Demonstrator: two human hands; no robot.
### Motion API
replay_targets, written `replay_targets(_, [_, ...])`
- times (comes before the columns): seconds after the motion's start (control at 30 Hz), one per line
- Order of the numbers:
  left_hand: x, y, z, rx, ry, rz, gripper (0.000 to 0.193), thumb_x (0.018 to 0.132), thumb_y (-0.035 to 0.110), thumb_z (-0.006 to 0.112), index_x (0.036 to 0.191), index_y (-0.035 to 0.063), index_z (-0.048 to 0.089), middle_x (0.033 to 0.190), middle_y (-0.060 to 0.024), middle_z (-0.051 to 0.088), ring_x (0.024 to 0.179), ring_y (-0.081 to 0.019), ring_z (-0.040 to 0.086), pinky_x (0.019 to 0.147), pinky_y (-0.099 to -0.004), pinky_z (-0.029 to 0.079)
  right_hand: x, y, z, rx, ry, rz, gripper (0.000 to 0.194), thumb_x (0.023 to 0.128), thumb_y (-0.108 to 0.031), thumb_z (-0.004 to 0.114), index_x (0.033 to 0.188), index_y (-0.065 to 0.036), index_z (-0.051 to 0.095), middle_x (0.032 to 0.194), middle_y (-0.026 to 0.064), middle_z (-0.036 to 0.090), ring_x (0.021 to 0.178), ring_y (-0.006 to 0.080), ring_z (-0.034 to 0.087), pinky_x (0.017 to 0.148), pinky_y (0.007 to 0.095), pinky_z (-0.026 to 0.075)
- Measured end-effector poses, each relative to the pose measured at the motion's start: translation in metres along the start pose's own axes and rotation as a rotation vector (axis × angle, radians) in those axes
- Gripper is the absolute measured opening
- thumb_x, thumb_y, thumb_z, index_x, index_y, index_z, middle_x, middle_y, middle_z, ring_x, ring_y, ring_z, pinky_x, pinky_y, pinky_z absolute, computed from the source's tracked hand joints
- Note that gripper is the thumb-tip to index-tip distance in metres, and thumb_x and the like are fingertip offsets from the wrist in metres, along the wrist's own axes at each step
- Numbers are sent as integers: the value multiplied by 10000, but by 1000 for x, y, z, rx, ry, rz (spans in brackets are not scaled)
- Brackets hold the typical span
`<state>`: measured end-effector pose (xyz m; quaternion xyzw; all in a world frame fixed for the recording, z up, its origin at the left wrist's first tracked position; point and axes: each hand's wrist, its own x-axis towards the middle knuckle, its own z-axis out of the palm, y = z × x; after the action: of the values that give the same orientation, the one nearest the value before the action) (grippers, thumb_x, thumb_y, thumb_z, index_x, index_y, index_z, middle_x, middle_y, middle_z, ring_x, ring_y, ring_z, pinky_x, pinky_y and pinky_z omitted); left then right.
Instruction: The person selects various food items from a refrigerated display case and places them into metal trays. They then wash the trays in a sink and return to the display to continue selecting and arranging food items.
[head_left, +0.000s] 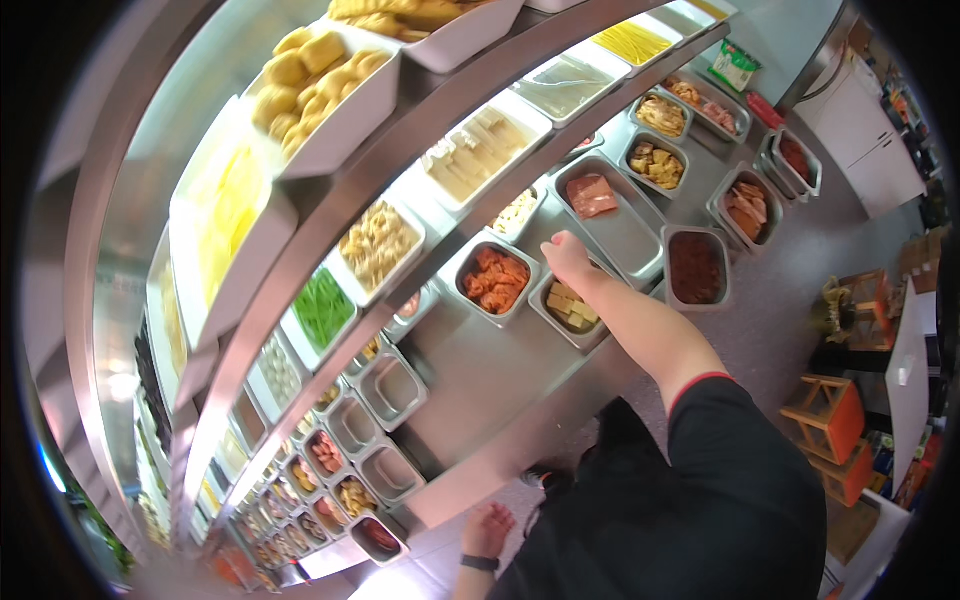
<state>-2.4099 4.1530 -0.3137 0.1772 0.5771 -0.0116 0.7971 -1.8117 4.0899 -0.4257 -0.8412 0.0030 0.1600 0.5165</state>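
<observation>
My right hand (568, 259), its fingers curled closed, is over the far end of a steel pan of yellowish blocks (571, 306); nothing shows in it, and its palm side is hidden. Left of it stands a steel pan of orange-red marinated pieces (495, 280). Up and to the right, a long steel tray (637, 247) holds a slab of pink meat (592, 196). My left hand (489, 527), with a dark band at the wrist, hangs low beside the counter, fingers loosely bent and apart, holding nothing.
Metal shelf rails (480, 217) curve above the counter (480, 364), carrying white trays of fried balls (315, 82), noodles and greens (322, 311). Steel pans (388, 388) crowd the lower left. A dark-red-filled pan (697, 268) stands near the counter edge. Orange stools (825, 420) stand at right.
</observation>
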Motion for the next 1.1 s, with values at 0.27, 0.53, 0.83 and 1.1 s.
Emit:
replay_targets(0.27, [-41,-21,10,151,337,-25,196,997,113,622,1165,15,639,1089,-188,711,1039,-352,707,915,-505,593,118,-35,52,215,-103,519,412,912,-263,655,1146,74,688,1195,257,693,1117,366,668,925,432,536])
replay_targets(0.53, [-18,-68,-115,-7,665,-90,132,975,182,633,918,65,610,812,-110,637,773,-333,660,714,-512,579,73,-49,48,821,-241,639,241,1005,-270,590,1131,-67,613,887,119,612,697,233,576,622,395,535])
replay_targets(0.83, [-20,-10,-292,-645,777,340,817,946,680,609,1412,48,382,1289,-196,553,1063,-361,602,951,-554,515,-166,-23,-19,566,-204,493,176,954,-237,640,1049,-92,607,927,40,644,776,199,648,745,379,581])
replay_targets(1.1, [20,70,-374,-625,245,417,315,1079,319,531,1216,43,597,1179,-147,676,1113,-361,657,989,-553,546,-411,1,8,436,-420,365,174,958,-164,629,1089,-50,613,993,69,688,871,187,700,690,347,598])
